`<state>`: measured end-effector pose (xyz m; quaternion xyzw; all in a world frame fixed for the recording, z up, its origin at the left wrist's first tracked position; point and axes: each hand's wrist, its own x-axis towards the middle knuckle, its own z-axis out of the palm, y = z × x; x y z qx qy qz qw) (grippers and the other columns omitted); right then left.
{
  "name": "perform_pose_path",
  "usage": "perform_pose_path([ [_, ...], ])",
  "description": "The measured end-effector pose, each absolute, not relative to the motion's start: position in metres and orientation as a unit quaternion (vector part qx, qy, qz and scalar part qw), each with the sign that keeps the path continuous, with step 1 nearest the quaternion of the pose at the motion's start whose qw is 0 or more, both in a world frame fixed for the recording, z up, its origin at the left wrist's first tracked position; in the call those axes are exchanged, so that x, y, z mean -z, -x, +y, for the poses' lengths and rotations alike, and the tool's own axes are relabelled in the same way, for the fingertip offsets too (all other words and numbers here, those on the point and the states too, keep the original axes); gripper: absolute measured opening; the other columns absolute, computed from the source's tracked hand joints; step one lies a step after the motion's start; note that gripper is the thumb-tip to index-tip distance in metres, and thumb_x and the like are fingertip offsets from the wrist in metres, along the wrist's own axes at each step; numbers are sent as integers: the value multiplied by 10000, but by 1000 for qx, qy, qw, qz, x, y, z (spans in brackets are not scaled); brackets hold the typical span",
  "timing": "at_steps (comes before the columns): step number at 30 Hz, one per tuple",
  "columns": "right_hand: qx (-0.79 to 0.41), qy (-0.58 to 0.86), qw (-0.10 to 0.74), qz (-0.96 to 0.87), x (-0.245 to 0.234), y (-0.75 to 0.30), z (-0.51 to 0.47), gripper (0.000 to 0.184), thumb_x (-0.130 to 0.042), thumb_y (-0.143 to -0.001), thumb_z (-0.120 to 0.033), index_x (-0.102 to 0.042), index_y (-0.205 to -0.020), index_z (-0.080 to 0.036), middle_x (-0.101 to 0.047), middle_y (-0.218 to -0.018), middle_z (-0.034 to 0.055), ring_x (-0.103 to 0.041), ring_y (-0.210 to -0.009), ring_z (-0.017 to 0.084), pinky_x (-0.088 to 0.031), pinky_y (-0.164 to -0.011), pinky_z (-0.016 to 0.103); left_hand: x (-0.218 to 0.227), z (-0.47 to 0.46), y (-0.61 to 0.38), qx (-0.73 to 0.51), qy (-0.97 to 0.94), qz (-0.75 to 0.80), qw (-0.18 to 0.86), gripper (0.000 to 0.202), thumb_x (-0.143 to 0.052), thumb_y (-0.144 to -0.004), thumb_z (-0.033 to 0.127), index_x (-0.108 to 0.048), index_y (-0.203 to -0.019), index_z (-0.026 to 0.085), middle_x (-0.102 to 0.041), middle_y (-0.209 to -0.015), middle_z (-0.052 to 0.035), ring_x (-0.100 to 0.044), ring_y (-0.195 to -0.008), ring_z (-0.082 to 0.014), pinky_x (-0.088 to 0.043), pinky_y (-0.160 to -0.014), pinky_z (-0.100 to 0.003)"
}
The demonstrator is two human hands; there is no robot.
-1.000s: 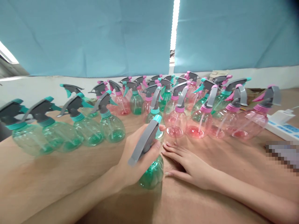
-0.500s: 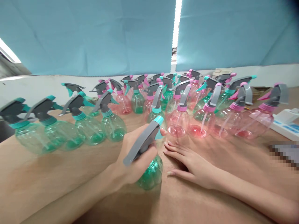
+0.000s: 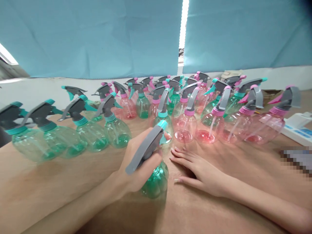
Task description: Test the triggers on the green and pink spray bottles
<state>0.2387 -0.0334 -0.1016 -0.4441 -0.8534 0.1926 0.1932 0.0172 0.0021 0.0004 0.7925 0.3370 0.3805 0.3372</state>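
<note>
My left hand [image 3: 136, 159] is wrapped around the neck of a green spray bottle [image 3: 156, 182] with a grey and teal trigger head. The bottle is upright at the near middle of the table, and the fingers on its far side are partly hidden. To the right, my right hand [image 3: 198, 169] lies palm down on the tabletop with its fingers spread, holding nothing. Just beyond its fingertips stands a pink spray bottle [image 3: 184, 131]. Another green spray bottle [image 3: 117, 131] stands just past my left hand, to its left.
Several more green spray bottles [image 3: 94, 136] line the left, and several pink ones [image 3: 235, 128] the right, with mixed rows behind. At the right edge are a white power strip [image 3: 298, 128] and a pixelated flat object [image 3: 298, 157]. A blue curtain [image 3: 97, 39] hangs behind the wooden table [image 3: 97, 172].
The view shifts very slightly. My left hand and the held spray bottle sit a little farther left, while my right hand stays flat in place.
</note>
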Motion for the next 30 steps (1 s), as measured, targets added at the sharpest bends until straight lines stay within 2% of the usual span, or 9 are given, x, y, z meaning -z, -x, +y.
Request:
perform_pose_path([
  [2,-190,447,187,-854,101,-239,-34,678,-506,-908,-597,-436,-1446,-191,-372,-1535,114,-332,-1414,294,-321,-1136,511,-1,0,-18,-368,-799,353,319,316,-480,-784,211,-601,-1075,242,-498,-615,48,-461,-550,-154,-388,-559,-294],
  [5,-188,449,184,-854,102,-239,-34,680,-504,-909,-596,-433,-1449,-188,-365,-1538,113,-324,-1418,293,-314,-1141,509,-1,-4,-20,-377,-789,392,287,334,-466,-823,213,-601,-1126,260,-529,-660,40,-455,-552,-148,-384,-555,-278],
  [9,-188,449,186,-853,102,-239,-34,676,-507,-912,-587,-432,-1449,-183,-361,-1540,114,-328,-1416,289,-312,-1144,504,-1,-4,-20,-375,-787,384,304,315,-460,-833,220,-606,-1111,230,-504,-664,43,-426,-529,-128,-400,-554,-263],
  [13,-185,453,174,-855,102,-238,-34,683,-492,-915,-597,-437,-1445,-170,-356,-1543,113,-321,-1421,280,-307,-1148,495,0,-2,-18,-370,-789,380,311,323,-457,-825,216,-605,-1111,204,-530,-708,33,-485,-580,-128,-433,-587,-252],
  [20,-186,452,167,-856,101,-239,-33,684,-478,-919,-602,-440,-1443,-165,-348,-1547,107,-310,-1426,276,-299,-1154,490,2,2,-17,-366,-798,367,307,375,-482,-790,215,-604,-1145,213,-512,-657,43,-492,-550,-129,-497,-605,-259],
  [25,-189,452,182,-853,102,-238,-34,674,-502,-915,-585,-437,-1447,-175,-355,-1544,112,-315,-1423,286,-301,-1152,497,2,2,-17,-371,-801,362,300,364,-465,-782,170,-600,-1117,213,-498,-667,48,-477,-553,-122,-485,-601,-245],
  [30,-188,452,181,-853,103,-239,-34,677,-507,-912,-586,-433,-1450,-181,-354,-1545,109,-318,-1422,285,-301,-1153,490,2,3,-18,-370,-797,356,317,346,-462,-789,196,-594,-1109,201,-463,-649,51,-465,-550,-124,-470,-593,-250],
])
